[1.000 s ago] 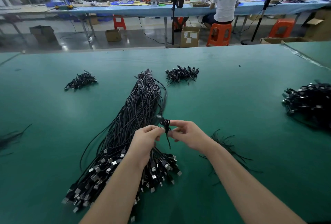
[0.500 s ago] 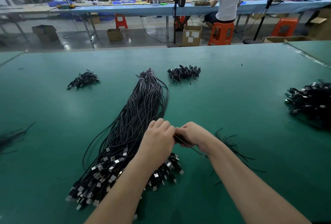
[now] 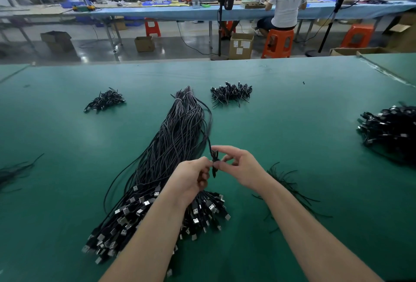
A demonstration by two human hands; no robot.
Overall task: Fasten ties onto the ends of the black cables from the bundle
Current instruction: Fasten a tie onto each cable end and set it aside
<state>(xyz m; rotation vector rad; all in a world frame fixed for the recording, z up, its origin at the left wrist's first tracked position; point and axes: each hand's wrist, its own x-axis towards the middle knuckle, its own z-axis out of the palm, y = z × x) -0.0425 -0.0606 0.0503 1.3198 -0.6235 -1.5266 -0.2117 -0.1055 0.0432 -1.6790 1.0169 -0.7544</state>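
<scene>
A long bundle of black cables (image 3: 177,144) lies on the green table (image 3: 292,112), its silver USB plugs fanned out near me. One cable (image 3: 208,124) rises from the bundle to my hands. My left hand (image 3: 191,178) pinches this cable's end, held just above the bundle. My right hand (image 3: 238,167) pinches a black tie (image 3: 214,164) wrapped around that end, thumb and forefinger curled on it. Loose black ties (image 3: 286,180) lie on the table under my right wrist.
Small heaps of tied cables sit at the far left (image 3: 104,101) and far centre (image 3: 230,92). A larger black heap (image 3: 391,128) lies at the right edge. More ties (image 3: 13,171) lie at the left edge. Beyond the table, a person (image 3: 286,2) sits at a blue bench.
My hands came close together low over the bundle half a second ago, then rose and parted slightly. The tie now stands upright around the cable end between my fingertips.
</scene>
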